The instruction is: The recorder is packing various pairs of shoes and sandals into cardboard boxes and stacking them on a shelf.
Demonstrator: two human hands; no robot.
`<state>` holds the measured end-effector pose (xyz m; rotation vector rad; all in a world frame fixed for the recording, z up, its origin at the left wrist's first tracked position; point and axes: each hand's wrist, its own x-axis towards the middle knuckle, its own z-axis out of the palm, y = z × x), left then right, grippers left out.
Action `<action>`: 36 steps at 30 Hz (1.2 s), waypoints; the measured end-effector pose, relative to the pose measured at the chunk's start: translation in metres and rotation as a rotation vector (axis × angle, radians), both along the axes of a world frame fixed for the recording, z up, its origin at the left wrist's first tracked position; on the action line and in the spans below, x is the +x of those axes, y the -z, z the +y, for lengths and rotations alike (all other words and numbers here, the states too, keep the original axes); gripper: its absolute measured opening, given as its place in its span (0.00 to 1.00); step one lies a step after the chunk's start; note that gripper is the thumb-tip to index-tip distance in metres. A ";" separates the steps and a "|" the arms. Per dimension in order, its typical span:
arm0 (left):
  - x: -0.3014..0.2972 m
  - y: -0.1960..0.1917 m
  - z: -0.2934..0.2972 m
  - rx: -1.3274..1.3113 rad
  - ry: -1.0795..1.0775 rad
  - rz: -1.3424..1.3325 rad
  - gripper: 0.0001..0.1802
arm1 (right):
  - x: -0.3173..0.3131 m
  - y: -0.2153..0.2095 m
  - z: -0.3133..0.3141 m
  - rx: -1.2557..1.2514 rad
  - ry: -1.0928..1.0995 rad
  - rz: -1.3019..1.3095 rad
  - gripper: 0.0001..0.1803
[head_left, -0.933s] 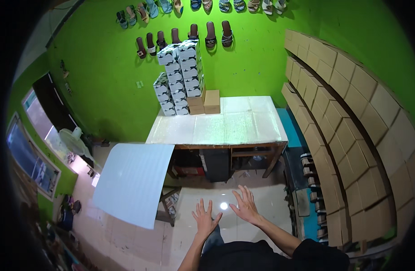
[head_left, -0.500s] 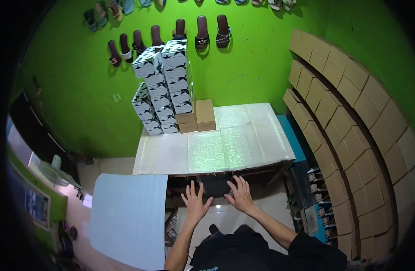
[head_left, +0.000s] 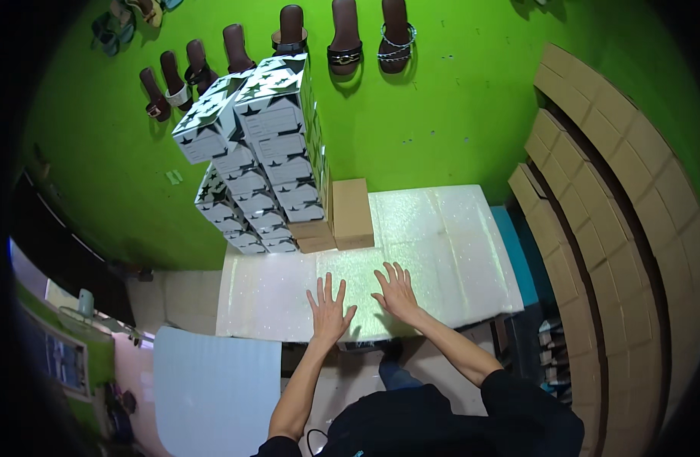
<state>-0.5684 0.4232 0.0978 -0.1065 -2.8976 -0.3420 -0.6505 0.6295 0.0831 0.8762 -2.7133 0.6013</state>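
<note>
My left hand [head_left: 329,308] and my right hand [head_left: 395,290] are stretched forward, fingers spread, palms down over the near part of a white glittery table [head_left: 449,236]. Neither hand holds anything. Whether the palms touch the tabletop I cannot tell. At the table's far left rise two leaning stacks of white shoe boxes with dark star prints [head_left: 268,160]. A plain brown cardboard box [head_left: 351,213] lies next to the stacks, beyond my hands.
Pairs of sandals [head_left: 344,38] hang on the green wall [head_left: 457,99] behind the table. Stacked flat brown cartons [head_left: 616,221] fill the right side. A pale blue-white sheet [head_left: 213,388] lies on the floor at the lower left.
The view has closed in on the table. My two hands, earlier over the floor in front of it, now reach over its near part.
</note>
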 end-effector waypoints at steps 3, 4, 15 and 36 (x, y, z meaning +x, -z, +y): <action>-0.045 0.006 0.000 0.030 -0.013 -0.018 0.42 | -0.071 0.015 -0.021 0.045 -0.008 -0.059 0.37; -0.057 0.007 0.000 0.030 -0.019 -0.007 0.42 | -0.092 0.019 -0.029 0.076 0.001 -0.105 0.38; -0.123 0.026 0.007 0.101 -0.023 -0.115 0.42 | -0.231 0.076 -0.079 0.222 0.085 -0.089 0.41; -0.294 0.024 -0.018 -0.350 0.009 0.296 0.50 | -0.292 -0.043 -0.050 0.048 0.115 0.008 0.44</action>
